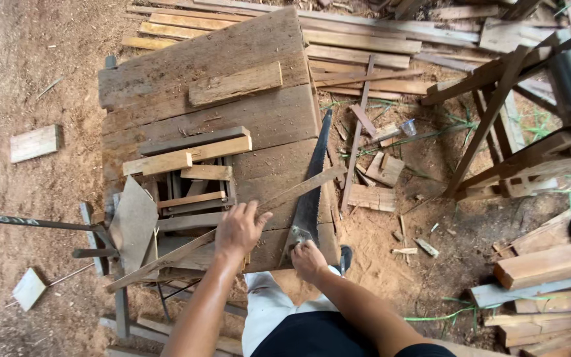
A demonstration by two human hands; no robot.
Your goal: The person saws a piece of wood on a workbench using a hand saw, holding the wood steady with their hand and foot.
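At the bottom of the frame, just right of centre, the right hand [308, 259] is closed around the handle of a saw [310, 192]. Its dark blade runs up and slightly right across the right edge of the bench [166, 86]. Left of it, near the centre, the left hand [238, 230] lies palm down with fingers spread, pressing on a long thin strip [166, 259]. That strip crosses the bench front on a slant, from lower left up to the right, where its end meets the blade.

Left of the left hand a grey, flat sheet piece [133, 221] leans at the bench's near left corner. Just above the hands, several short offcuts [196, 173] lie stacked and crossed in the middle of the bench. Further up, a single board [235, 84] rests at an angle on the wide planks of the bench top.

On the sawdust floor at left centre lies a pale block [34, 143]. At the right side of the frame stands a wooden sawhorse [497, 112], with scrap pieces strewn between it and the bench. A pile of planks [550, 277] fills the lower right, and long boards [365, 43] lie side by side along the top.
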